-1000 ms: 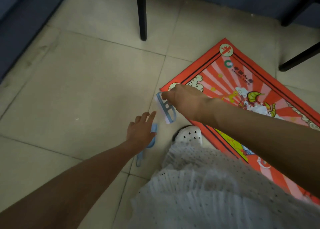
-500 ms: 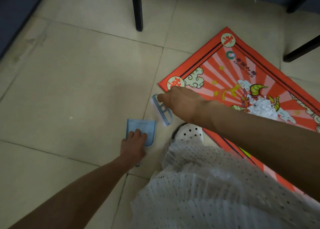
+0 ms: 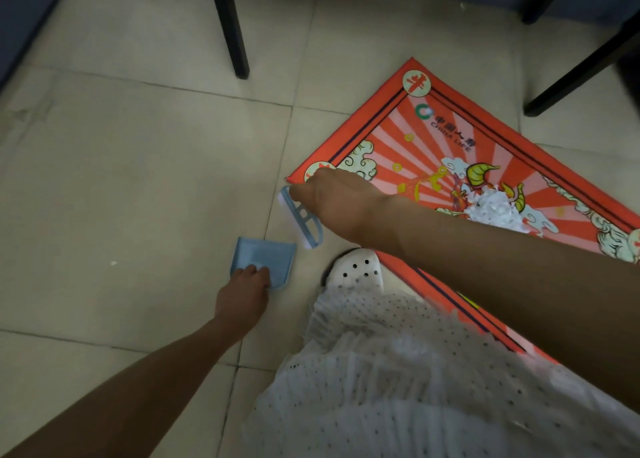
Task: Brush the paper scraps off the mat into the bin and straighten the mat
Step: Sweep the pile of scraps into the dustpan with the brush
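Beige floor tiles [image 3: 138, 180] carried a red mat [image 3: 408, 138] lying askew on the right (dark chair legs [image 3: 230, 24] stood beyond it), with a heap of white scraps [image 3: 491, 208] resting near the mat's middle. At the mat's near corner the right hand [image 3: 332, 197] had its fingers curled round a small blue brush [image 3: 301, 218], held just off the mat's edge. Beside it, the left hand [image 3: 246, 291] gripped the near end of a blue dustpan [image 3: 265, 260] lying flat on the tiles, close to a white shoe [image 3: 356, 270].
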`<state>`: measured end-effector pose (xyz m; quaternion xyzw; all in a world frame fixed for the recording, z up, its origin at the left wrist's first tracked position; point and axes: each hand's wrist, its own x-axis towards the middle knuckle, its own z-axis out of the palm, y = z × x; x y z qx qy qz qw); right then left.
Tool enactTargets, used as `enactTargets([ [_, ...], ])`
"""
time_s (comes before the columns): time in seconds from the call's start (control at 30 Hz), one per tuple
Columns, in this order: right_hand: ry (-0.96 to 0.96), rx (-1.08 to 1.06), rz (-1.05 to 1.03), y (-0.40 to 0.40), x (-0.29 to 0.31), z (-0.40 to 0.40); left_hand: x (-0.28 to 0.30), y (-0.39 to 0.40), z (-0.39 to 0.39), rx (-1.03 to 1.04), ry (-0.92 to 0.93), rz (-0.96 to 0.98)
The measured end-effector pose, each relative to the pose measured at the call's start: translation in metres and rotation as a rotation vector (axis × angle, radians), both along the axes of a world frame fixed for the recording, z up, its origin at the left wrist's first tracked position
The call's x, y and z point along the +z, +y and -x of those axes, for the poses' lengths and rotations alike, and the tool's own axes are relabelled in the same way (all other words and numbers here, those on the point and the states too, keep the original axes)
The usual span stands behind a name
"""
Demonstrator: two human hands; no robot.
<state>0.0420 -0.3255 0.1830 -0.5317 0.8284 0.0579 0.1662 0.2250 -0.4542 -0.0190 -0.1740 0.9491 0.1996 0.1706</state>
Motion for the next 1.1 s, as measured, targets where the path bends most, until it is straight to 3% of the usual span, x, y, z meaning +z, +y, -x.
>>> enactTargets([
  [0.37, 0.125, -0.067, 0.023, 0.034, 0.049, 0.019, 0.07, 0.02, 0.074, -0.074, 0.229, 0.106],
  [0.63, 0.268, -0.195, 0.007, 0.112, 0.102, 0.049, 0.124, 0.067, 0.13, -0.238, 0.388, 0.139],
  [0.87, 0.338, -0.335, 0.032, 0.179, 0.117, 0.069, 0.154, 0.129, 0.172, -0.404, 0.41, 0.146],
  [1.1, 0.342, -0.451, -0.019, 0.247, 0.116, 0.08, 0.147, 0.188, 0.199, -0.574, 0.39, 0.159],
])
